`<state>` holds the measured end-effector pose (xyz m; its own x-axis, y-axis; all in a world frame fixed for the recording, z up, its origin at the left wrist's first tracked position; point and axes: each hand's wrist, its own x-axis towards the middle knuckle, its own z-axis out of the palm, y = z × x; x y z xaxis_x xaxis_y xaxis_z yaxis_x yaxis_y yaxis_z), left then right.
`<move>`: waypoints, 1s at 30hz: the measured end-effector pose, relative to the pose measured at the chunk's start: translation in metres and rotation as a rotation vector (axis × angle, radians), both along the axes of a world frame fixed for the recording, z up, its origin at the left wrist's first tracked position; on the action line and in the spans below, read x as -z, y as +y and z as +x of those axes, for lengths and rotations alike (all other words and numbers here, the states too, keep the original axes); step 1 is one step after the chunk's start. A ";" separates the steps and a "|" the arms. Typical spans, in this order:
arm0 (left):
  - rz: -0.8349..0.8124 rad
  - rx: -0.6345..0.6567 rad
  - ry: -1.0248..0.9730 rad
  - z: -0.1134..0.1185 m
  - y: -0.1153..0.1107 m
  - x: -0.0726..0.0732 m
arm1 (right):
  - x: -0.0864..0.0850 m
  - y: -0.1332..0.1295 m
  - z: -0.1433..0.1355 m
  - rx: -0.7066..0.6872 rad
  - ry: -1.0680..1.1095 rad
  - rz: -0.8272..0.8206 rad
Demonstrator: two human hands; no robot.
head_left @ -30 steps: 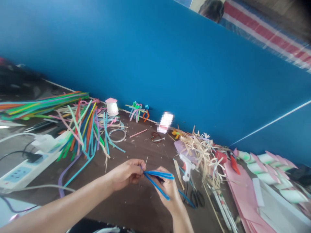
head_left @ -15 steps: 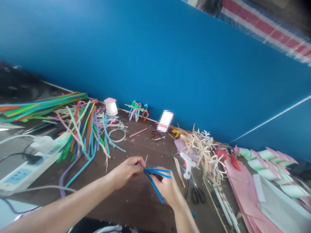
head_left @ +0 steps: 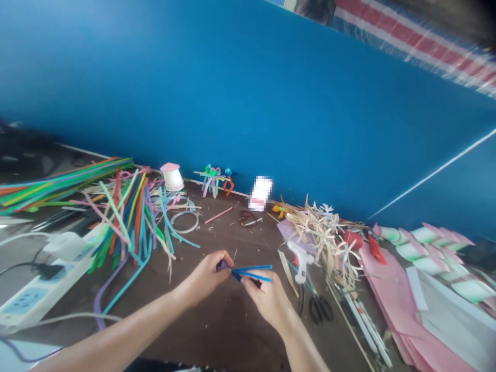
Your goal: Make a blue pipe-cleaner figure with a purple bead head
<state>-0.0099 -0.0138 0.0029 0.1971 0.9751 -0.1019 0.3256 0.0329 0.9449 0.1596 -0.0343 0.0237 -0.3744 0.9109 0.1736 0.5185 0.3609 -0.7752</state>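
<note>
Brown desk (head_left: 217, 330) below: left hand (head_left: 207, 275) pinches blue stems (head_left: 253, 268), right hand (head_left: 270, 298) grips them alongside; none dangles between anymore, so bending seems underway.

The blue panel (head_left: 232, 93) is lit most brightly toward its upper left; the outer edges are smeared and stretched, the top-right corner is darkened, and a white patch (head_left: 261, 192) is pixelated.

Slender blue strips (head_left: 256, 268) are held between the left hand (head_left: 205, 275) and the right hand (head_left: 270, 298), gathered narrowly at the left, with two straight ends fanned slightly apart toward the right. A small purple piece (head_left: 222, 265) is partly covered by the left hand, its full shape hidden.
</note>
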 end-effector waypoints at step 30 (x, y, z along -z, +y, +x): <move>0.297 -0.173 0.169 0.013 -0.005 0.010 | 0.008 -0.015 -0.034 0.236 -0.520 0.214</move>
